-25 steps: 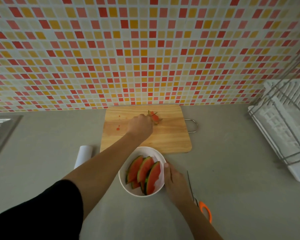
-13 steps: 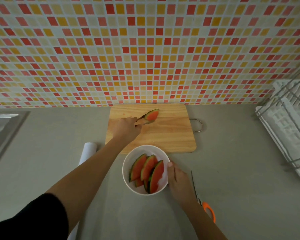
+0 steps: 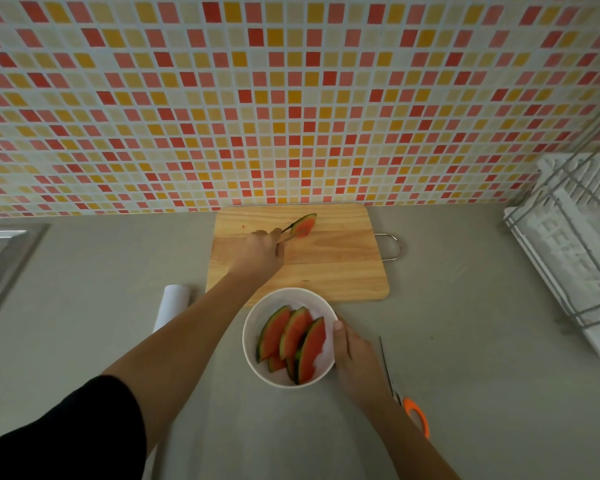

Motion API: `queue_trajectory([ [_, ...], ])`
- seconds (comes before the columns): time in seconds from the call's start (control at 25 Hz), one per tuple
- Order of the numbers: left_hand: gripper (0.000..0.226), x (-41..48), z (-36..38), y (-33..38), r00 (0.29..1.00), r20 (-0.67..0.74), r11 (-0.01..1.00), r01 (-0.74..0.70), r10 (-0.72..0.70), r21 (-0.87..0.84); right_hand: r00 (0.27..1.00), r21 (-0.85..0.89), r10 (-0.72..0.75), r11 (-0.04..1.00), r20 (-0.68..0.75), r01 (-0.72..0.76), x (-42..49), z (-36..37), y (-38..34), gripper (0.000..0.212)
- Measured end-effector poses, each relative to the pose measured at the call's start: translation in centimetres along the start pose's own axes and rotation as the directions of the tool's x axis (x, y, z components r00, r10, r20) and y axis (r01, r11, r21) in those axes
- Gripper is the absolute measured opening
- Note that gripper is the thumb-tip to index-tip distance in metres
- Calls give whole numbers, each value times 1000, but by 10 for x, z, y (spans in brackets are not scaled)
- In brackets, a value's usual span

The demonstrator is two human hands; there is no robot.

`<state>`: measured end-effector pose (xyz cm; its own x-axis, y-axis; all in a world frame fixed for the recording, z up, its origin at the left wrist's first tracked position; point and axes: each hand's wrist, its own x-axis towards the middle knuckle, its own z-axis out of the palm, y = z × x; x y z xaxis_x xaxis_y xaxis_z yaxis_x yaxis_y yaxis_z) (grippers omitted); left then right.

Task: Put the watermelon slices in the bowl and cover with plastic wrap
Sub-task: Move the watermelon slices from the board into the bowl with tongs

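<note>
A white bowl (image 3: 257,327) stands on the grey counter just in front of a wooden cutting board (image 3: 336,265). Several watermelon slices (image 3: 293,341) lean side by side inside it. My right hand (image 3: 355,362) grips the bowl's right rim, thumb on the edge. My left hand (image 3: 260,252) reaches over the board and pinches the near tip of one more watermelon slice (image 3: 305,225), which sticks out to the far right over the board's back part. A white roll of plastic wrap (image 3: 172,306) lies left of the board, partly hidden by my left forearm.
Orange-handled scissors (image 3: 413,410) lie right of my right wrist. A white dish rack (image 3: 568,258) fills the right side of the counter. A steel sink edge (image 3: 0,258) is at the far left. The tiled wall rises directly behind the board.
My left hand closed on the last slice on the board and drew back a little to the left, so the slice now sticks out from its fingertips. The right hand stayed on the bowl.
</note>
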<state>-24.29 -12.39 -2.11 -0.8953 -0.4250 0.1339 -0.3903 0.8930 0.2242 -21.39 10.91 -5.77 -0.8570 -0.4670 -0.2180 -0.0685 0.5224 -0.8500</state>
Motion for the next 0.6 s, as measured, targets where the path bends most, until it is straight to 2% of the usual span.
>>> queue_trajectory([
  [0.24,27,-3,-3,1,997,-40,985,63,-71,-162,1000,-18,18,1000,-3,-18,0,1,0,36],
  [0.36,25,-6,-7,3,975,77,914,221,-208,-339,1000,-17,14,1000,-5,-14,0,0,0,35],
  [0.4,22,-7,-10,5,947,152,837,321,-283,-443,1000,-10,15,1000,-6,-15,0,0,0,35],
  [0.48,19,-7,-19,7,850,287,585,516,-442,-626,1000,5,11,1000,-6,-10,0,0,0,37],
  [0.52,14,-10,-26,7,805,337,457,565,-489,-687,1000,11,7,1000,-4,-7,-1,0,1,39],
  [0.56,10,-16,-37,8,786,364,377,576,-500,-725,1000,16,6,1000,1,-6,-2,-1,0,40],
  [0.6,8,-26,-49,8,788,377,348,570,-487,-744,1000,19,5,1000,7,-5,-2,-1,-1,40],
])
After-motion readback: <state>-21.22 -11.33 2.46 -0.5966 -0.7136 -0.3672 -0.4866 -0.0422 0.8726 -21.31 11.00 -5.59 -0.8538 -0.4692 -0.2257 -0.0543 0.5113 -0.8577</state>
